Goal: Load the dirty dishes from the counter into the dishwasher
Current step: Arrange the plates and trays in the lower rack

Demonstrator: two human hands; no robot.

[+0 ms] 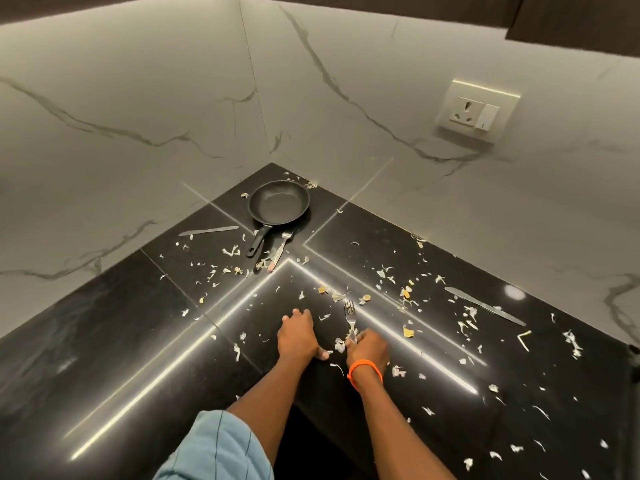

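Observation:
On the black corner counter (138, 323), my right hand (367, 349) grips the handle of a silver fork (349, 315) whose tines point away from me. Just to its left, my left hand (299, 336) rests palm down on the counter and holds nothing. A small black frying pan (278, 202) sits in the far corner, handle toward me. A second fork (280, 250) lies beside the pan's handle. One table knife (209, 230) lies at the far left, another knife (485, 306) lies to the right. The dishwasher is out of view.
Food scraps (408, 296) and peel bits are scattered over most of the counter. Marble walls (138, 116) close the corner on two sides. A wall socket (474, 112) sits at the upper right. The counter's front edge runs below my forearms.

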